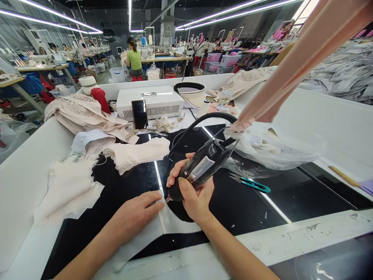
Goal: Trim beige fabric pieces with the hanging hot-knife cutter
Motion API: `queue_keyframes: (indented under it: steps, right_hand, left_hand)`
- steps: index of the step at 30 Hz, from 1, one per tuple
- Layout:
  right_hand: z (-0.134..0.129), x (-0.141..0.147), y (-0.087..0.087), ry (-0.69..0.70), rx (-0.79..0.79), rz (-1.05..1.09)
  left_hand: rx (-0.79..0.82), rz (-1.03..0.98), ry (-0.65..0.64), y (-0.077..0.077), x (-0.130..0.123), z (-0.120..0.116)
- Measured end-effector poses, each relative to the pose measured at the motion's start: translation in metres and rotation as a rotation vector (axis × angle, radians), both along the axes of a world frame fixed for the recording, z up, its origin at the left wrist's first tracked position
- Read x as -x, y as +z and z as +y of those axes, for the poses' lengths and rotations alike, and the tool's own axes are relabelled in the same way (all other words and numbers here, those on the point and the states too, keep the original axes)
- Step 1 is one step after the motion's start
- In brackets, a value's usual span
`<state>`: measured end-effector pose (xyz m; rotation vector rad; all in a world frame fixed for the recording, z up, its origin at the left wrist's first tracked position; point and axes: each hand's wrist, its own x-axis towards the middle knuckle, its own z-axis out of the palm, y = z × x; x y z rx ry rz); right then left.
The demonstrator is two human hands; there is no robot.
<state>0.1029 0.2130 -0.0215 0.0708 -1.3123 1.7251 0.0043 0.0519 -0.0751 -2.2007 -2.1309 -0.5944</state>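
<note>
My right hand (194, 190) is wrapped round a black handheld tool (206, 157) with a silver plate on its side. The tool tilts down to the left, its tip low over a pale fabric piece (166, 219) on the glossy black surface (233, 210). My left hand (140, 212) lies flat on that fabric, fingers stretched toward the tip. A black cable (201, 118) loops from the tool's upper end, where a pink cloth strip (279, 77) hangs down to it. Teal thread snips (253, 182) rest to the right.
Fabric stacks (136, 153) and loose pieces (67, 186) lie left. Behind stand a white vented box (150, 103), a phone (140, 114), a red bottle (100, 99) and a round container (190, 93). A plastic bag (274, 149) is at right. A person in green (134, 60) sits beyond.
</note>
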Motion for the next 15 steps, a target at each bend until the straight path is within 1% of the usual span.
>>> queue_keyframes:
  steps: [3, 7, 9, 11, 13, 15]
  right_hand:
    - [0.002, -0.003, 0.004, -0.024, 0.007, 0.001]
    - [0.005, -0.008, 0.007, -0.060, 0.016, 0.007]
    - [0.005, -0.010, 0.007, -0.060, 0.019, 0.005]
    - [0.004, -0.011, 0.006, -0.060, 0.026, -0.003]
    - [0.003, -0.011, 0.005, -0.057, 0.028, -0.012]
    - [0.001, -0.010, 0.005, -0.046, 0.026, -0.013]
  left_hand:
    - [-0.080, 0.049, -0.045, 0.001, 0.002, 0.001]
    - [-0.156, 0.086, -0.064, 0.012, -0.004, 0.006]
    - [-0.128, 0.075, -0.071, 0.017, -0.010, 0.008]
    - [-0.058, 0.051, -0.090, 0.018, -0.015, 0.009]
    - [-0.006, 0.019, -0.094, 0.017, -0.017, 0.009]
    - [0.007, -0.010, -0.087, 0.014, -0.016, 0.007]
